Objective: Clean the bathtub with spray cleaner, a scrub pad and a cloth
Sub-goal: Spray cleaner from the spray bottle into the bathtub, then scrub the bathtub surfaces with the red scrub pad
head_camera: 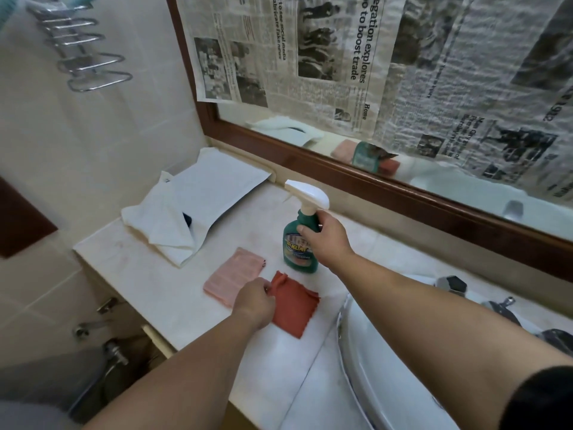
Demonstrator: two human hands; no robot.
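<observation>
A green spray cleaner bottle [299, 243] with a white trigger head stands upright on the marble counter [173, 293]. My right hand [327, 240] grips its neck just under the trigger. In front of the bottle lies a red scrub pad [296, 308], flat on the counter. My left hand [255, 301] pinches the pad's near left edge, which is lifted and folded a little. A pink cloth [232, 276] lies flat just left of the red pad, untouched.
Folded white towels [189, 206] sit at the counter's back left. A wood-framed mirror [387, 187] covered with newspaper rises behind the bottle. A white basin [381, 361] and tap [452, 285] are on the right. A chrome rack [83, 54] hangs on the tiled wall.
</observation>
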